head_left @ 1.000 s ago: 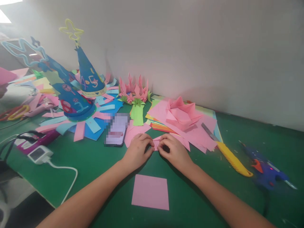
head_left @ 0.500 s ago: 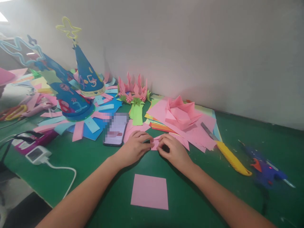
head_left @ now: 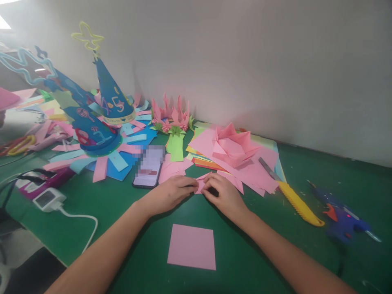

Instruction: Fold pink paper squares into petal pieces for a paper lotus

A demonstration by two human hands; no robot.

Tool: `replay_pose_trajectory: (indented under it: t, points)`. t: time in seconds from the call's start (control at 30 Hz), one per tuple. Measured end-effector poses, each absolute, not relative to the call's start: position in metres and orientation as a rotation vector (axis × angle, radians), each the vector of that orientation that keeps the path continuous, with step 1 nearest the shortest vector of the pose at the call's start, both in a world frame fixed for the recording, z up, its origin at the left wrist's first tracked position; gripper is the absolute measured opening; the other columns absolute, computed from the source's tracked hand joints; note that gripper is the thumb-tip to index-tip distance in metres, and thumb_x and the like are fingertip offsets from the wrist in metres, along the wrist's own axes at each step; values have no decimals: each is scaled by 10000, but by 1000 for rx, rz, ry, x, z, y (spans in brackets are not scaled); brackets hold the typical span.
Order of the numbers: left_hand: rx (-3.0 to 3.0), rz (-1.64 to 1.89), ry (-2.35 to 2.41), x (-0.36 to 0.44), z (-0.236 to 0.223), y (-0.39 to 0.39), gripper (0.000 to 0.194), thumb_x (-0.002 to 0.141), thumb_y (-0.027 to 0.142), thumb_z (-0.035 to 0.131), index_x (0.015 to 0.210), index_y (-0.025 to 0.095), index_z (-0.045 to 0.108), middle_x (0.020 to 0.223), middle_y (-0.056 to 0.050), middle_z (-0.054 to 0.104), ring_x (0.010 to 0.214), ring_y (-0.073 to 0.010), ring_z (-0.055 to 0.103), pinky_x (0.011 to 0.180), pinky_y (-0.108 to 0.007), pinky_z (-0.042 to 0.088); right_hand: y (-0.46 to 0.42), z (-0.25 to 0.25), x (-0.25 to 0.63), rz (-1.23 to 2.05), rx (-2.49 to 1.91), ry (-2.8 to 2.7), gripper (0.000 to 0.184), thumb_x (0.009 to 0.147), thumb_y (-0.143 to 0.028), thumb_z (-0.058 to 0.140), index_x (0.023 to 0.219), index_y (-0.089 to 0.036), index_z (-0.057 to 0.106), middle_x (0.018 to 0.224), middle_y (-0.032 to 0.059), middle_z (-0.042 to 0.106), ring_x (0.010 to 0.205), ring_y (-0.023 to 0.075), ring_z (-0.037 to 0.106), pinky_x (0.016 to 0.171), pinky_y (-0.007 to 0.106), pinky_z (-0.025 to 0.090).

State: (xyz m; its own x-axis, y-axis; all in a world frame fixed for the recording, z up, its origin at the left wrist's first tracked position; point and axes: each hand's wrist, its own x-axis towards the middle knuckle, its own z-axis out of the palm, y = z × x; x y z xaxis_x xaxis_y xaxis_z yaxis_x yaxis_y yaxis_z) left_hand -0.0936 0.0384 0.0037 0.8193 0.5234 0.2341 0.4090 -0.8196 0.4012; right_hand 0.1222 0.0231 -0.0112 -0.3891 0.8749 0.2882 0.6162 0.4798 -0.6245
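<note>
A small folded piece of pink paper (head_left: 200, 186) lies on the green table between my two hands. My left hand (head_left: 175, 192) pinches its left side, with the fingers pressed together. From the right, my right hand (head_left: 223, 193) pinches the same paper between thumb and forefinger. Its far edge stands up slightly as a fold, while the fingers cover much of the rest. Nearer to me a flat square of pink paper (head_left: 192, 247) rests on the table, touched by neither hand.
A phone (head_left: 148, 167) lies left of my hands. Behind are a folded pink paper flower (head_left: 234, 145) on stacked sheets and a pink paper crown (head_left: 171, 114). Blue cone hats (head_left: 113, 90) stand at left. To the right lie a yellow cutter (head_left: 300, 204) and a blue glue gun (head_left: 343, 220).
My left hand has lowered and flattened a little, its fingers now closer together on the folded paper. My right hand has barely moved.
</note>
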Motion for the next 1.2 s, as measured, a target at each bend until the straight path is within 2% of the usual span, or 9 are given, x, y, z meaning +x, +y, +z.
replay_pose_trajectory:
  t: [0.17,0.37,0.67,0.87,0.97,1.2]
  points:
    - [2719,428,677,-95,2,39,302,953,137,358,1148,171,586,1185,-94,592,1095,-184,542,979,-345,419,20,-9,123,513,-1226,-2189,103,827,-129,561,763,-197,605,870,34,609,833,177,574,734,313,461]
    - [2739,479,624,-95,0,39,297,950,147,363,1136,156,594,1138,-100,620,1075,-194,556,972,-370,439,17,-13,133,315,-1058,-2341,153,893,-219,531,884,-226,683,992,61,626,908,189,573,779,332,458]
    - [2722,534,593,-92,3,39,280,952,150,371,1106,128,605,1088,-105,649,1071,-190,567,969,-356,460,14,-15,139,178,-1006,-2442,199,909,-233,503,969,-218,693,1011,71,640,908,182,576,781,311,472]
    - [2745,543,572,-93,0,40,264,948,150,394,1080,121,621,1061,-95,666,1083,-194,568,985,-362,457,15,-15,139,160,-1002,-2460,208,917,-240,493,957,-223,696,978,67,644,879,171,577,755,299,471]
    - [2786,550,527,-94,-1,41,260,942,145,409,1090,119,621,1069,-91,670,1131,-204,546,1010,-374,441,15,-14,139,162,-998,-2463,207,916,-239,493,948,-220,696,972,65,644,863,172,576,743,300,471]
    - [2722,548,569,-96,-3,42,272,944,161,408,1115,137,618,1111,-89,659,1090,-184,570,960,-341,474,15,-14,139,140,-993,-2474,223,924,-239,474,982,-217,688,986,74,641,881,176,575,751,304,478]
